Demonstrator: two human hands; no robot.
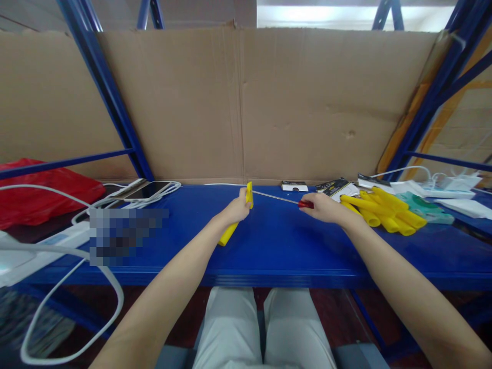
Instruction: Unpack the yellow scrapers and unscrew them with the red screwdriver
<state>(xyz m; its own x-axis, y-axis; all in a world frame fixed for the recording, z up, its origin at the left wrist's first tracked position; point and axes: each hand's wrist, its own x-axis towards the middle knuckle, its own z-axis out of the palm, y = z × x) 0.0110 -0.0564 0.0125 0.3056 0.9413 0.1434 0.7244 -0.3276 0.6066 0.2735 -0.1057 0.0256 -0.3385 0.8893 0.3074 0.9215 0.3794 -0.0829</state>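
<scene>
My left hand [237, 206] is closed around a yellow plastic tool [228, 234]. Its round handle sticks out below the fist, and a flat narrow yellow head rises above the thumb. In my right hand [322, 207] is the red handle of a screwdriver [277, 197] with a long thin metal shaft. The shaft points left, and its end meets the yellow head or passes behind it; I cannot tell which. Both hands are above the blue table [277, 246]. Near my right forearm lies a pile of yellow plastic tubes or handles [388, 210].
Black-and-white printed packs [338, 188] and a small box [294, 186] lie along the back. A phone [151, 190], white cables [115, 287] and a red bag [49, 192] occupy the left. Cardboard [172, 102] walls the back between blue posts [103, 92].
</scene>
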